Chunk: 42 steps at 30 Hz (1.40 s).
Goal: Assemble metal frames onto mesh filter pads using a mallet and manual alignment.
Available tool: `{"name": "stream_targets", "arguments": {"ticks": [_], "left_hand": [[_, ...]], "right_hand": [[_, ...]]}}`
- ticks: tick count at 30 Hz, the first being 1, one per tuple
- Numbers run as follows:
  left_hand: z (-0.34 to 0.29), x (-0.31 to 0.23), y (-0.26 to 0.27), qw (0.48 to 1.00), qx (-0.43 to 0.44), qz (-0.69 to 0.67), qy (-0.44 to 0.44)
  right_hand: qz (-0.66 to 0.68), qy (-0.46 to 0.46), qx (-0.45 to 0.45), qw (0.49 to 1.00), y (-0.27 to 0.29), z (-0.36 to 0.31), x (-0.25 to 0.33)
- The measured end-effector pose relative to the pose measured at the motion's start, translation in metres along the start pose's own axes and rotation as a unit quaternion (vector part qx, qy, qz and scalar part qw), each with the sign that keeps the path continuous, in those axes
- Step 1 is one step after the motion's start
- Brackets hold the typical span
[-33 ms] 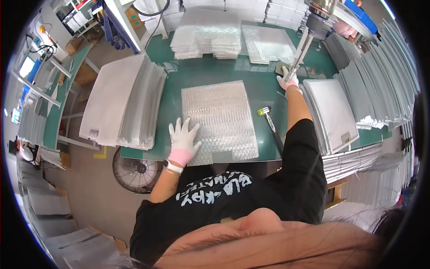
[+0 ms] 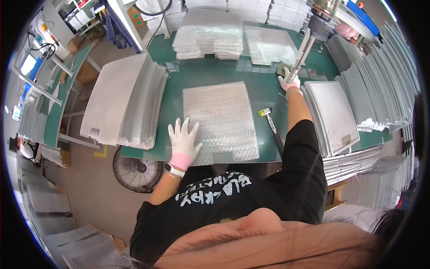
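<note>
A silvery mesh sheet [image 2: 219, 112] with a notch in its near edge lies flat on the green tabletop in front of me. Against its left near edge rests my left hand [image 2: 182, 139], in a white glove with pink cuff, fingers spread and nothing held. My right hand [image 2: 290, 81], gloved alike, reaches to the far right. Its fingers are on a small dark grey block [image 2: 282, 70], partly hidden behind a hanging metal tool [image 2: 305, 49]. Between the sheet and my right arm lies a mallet [image 2: 266, 112] with a yellow-green face and a dark handle.
A stack of framed mesh panels [image 2: 114, 98] leans at the left, and another framed stack [image 2: 333, 112] stands right of my arm. Mesh sheets [image 2: 208, 33] are piled at the back, beside a lower pile [image 2: 271, 45]. A floor fan [image 2: 136, 169] stands below the table's left edge.
</note>
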State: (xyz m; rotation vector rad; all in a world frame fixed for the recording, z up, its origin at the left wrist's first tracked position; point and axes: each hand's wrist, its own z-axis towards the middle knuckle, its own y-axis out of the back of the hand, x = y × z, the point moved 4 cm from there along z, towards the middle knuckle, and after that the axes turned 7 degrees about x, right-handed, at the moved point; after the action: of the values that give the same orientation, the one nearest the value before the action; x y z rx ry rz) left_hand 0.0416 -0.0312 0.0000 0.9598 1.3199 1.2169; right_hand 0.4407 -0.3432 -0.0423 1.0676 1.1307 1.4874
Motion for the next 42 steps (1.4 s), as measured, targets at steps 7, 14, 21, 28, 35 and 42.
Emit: {"name": "stream_targets", "arguments": {"ticks": [7, 14, 21, 28, 35, 42], "left_hand": [[-0.100, -0.013, -0.064, 0.861, 0.203, -0.381, -0.267], [-0.103, -0.019, -0.134, 0.380, 0.161, -0.869, 0.273], [-0.109, -0.028, -0.140, 0.438, 0.096, -0.837, 0.313], [-0.123, -0.021, -0.154, 0.461, 0.077, -0.833, 0.296], [-0.122, -0.022, -0.147, 0.446, 0.063, -0.843, 0.295], [-0.127, -0.017, -0.167, 0.462, 0.076, -0.831, 0.300]], "right_hand": [[-0.044, 0.046, 0.064, 0.996, -0.007, 0.001, -0.002], [0.409, 0.250, 0.115, 0.870, 0.101, -0.230, 0.114], [0.703, -0.071, 0.419, 0.570, -0.037, -0.432, 0.132], [0.704, -0.052, 0.358, 0.611, -0.042, -0.424, 0.149], [0.688, -0.060, 0.319, 0.649, -0.038, -0.431, 0.145], [0.695, -0.068, 0.322, 0.639, -0.048, -0.430, 0.146]]}}
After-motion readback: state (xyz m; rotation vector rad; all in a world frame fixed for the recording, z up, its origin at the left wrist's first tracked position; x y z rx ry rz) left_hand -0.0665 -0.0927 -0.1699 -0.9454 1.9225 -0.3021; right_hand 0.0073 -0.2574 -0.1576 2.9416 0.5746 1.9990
